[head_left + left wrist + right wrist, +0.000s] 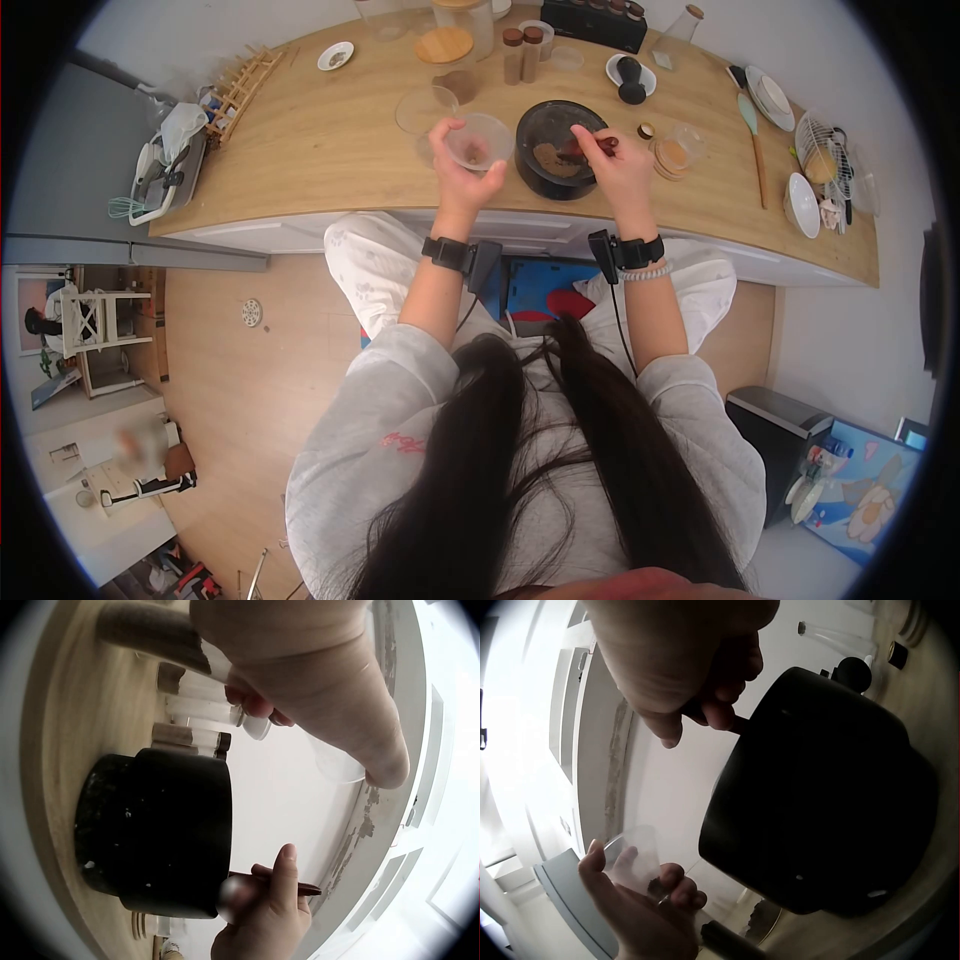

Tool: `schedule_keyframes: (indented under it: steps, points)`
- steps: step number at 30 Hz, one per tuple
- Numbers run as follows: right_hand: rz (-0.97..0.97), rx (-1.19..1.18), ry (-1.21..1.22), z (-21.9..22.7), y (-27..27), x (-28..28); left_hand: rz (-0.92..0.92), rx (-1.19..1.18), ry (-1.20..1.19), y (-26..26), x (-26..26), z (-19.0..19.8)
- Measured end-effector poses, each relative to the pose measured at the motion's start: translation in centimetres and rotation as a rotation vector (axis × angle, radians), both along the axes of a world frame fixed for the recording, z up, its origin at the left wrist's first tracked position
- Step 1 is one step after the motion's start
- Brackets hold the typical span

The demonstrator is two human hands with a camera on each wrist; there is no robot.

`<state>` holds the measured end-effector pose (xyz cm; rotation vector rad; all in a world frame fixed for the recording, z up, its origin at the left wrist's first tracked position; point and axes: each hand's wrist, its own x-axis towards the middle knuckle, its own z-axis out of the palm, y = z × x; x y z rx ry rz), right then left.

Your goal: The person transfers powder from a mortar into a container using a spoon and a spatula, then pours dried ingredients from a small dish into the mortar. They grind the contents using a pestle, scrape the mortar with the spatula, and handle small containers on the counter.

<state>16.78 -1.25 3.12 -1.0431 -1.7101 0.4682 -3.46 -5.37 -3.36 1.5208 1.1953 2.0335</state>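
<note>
A clear plastic cup (478,143) with a little brown matter in it is gripped by my left hand (462,180), thumb and fingers round its sides. To its right stands a black stone mortar (553,188) with brown powder (553,160) inside. Over the mortar's right rim, my right hand (622,172) holds a dark red-brown handle (606,146); its lower end is in the mortar. In the left wrist view the handle (307,889) shows between the right thumb and fingers. The right wrist view shows the cup (634,859) beside the mortar (817,787).
Behind the cup are a clear round lid (425,108) and a container of brown powder (457,86). Two brown-capped jars (513,62), a black pestle (630,80) on a white dish and a small jar (682,148) surround the mortar. A spatula (755,150) and white bowl (802,206) lie right.
</note>
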Motion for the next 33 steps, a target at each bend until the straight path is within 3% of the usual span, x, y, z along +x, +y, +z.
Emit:
schedule_keyframes:
  steps: [23,33]
  points:
    - [-0.039,-0.141,0.189,-0.3,-0.2,-1.2,0.000,0.003,0.002,-0.1,0.3,0.1]
    - [-0.034,-0.188,0.274,-0.1,-0.3,-1.6,-0.036,-0.056,0.106,-0.4,0.7,0.4]
